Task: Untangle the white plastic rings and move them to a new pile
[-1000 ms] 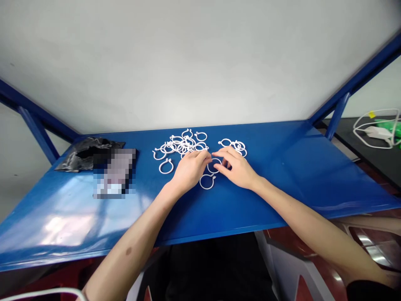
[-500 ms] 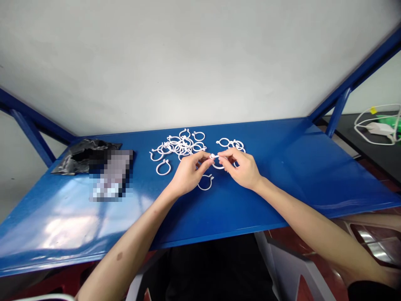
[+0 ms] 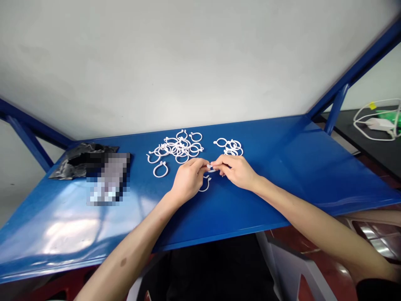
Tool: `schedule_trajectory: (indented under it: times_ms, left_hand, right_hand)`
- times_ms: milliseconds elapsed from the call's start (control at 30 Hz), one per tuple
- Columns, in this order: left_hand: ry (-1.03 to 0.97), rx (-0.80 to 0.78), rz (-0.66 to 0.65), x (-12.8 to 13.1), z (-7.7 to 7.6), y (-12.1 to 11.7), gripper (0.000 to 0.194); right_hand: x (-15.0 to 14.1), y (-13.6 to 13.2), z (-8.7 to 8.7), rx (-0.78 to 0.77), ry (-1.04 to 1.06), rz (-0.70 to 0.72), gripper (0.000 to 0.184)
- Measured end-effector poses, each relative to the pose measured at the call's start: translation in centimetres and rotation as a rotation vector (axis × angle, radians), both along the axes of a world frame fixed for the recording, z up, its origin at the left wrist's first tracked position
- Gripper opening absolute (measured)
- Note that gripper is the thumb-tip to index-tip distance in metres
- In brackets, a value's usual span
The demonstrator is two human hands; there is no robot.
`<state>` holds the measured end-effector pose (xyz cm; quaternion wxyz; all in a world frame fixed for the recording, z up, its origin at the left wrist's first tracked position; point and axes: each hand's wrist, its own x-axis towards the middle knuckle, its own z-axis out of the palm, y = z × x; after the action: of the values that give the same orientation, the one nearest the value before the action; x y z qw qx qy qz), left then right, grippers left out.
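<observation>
Between my two hands is a white plastic curtain ring (image 3: 212, 169), mostly covered by my fingers. My left hand (image 3: 190, 177) pinches one side of it with thumb and forefinger. From the other side my right hand (image 3: 236, 170) pinches it too, and the fingertips of both hands nearly meet. Partly behind my left hand, an open white ring (image 3: 205, 184) lies on the blue table. A loose heap of white rings (image 3: 177, 147) is beyond my left hand, with one single ring (image 3: 161, 169) nearer me. A smaller group of rings (image 3: 233, 146) lies just beyond my right hand.
On the left of the blue table (image 3: 266, 209) lie a crumpled black plastic bag (image 3: 73, 161) and a blurred-out phone-like object (image 3: 112, 173). A pale wall rises behind the table. Blue metal braces stand at both ends. At far right, a white cable (image 3: 357, 125) rests on a dark surface.
My hands have drawn closer together around the ring and turned, so less of it shows. The ring is slightly lower in view. The camera view has shifted a little.
</observation>
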<state>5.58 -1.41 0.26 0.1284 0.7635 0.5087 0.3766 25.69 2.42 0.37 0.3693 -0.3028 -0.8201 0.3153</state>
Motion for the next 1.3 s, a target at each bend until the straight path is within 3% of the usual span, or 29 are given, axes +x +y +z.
schedule_trajectory:
  times_ms: [167,333,500,633,800,1000,1133,1233,1300]
  left_hand:
    - [0.012,-0.029,0.003,0.5,0.2,0.1,0.013]
    - [0.203,-0.095,-0.110,-0.1,1.5,-0.2,0.035]
    - [0.417,-0.155,-0.179,-0.8,1.7,-0.1,0.016]
    - [0.390,-0.211,-0.181,-0.8,1.7,0.2,0.008]
    - [0.184,-0.244,-0.118,-0.9,1.9,0.4,0.007]
    - [-0.151,-0.195,0.085,-0.7,1.9,0.5,0.011]
    - [-0.305,-0.253,0.151,-0.6,1.8,0.5,0.015]
    - [-0.378,-0.315,0.122,-0.4,1.6,0.5,0.018]
    - [-0.433,-0.357,0.078,-0.3,1.5,0.4,0.022]
  right_hand:
    - [0.2,0.8,0.4,0.185,-0.059,-0.073,0.014]
    - [1.5,2.7,0.7,0.277,-0.133,-0.369,0.014]
    - [3.4,4.5,0.5,0.271,-0.267,-0.576,0.019]
    - [3.6,4.6,0.5,0.331,-0.365,-0.629,0.018]
    - [2.2,3.4,0.5,0.385,-0.211,-0.464,0.016]
    - [0.0,0.5,0.6,0.099,-0.159,-0.049,0.025]
    - [-0.5,-0.5,0.8,0.024,-0.149,-0.019,0.028]
    - [-0.4,-0.3,0.8,0.038,-0.116,-0.078,0.014]
    - [-0.2,0.0,0.7,0.072,-0.102,-0.105,0.015]
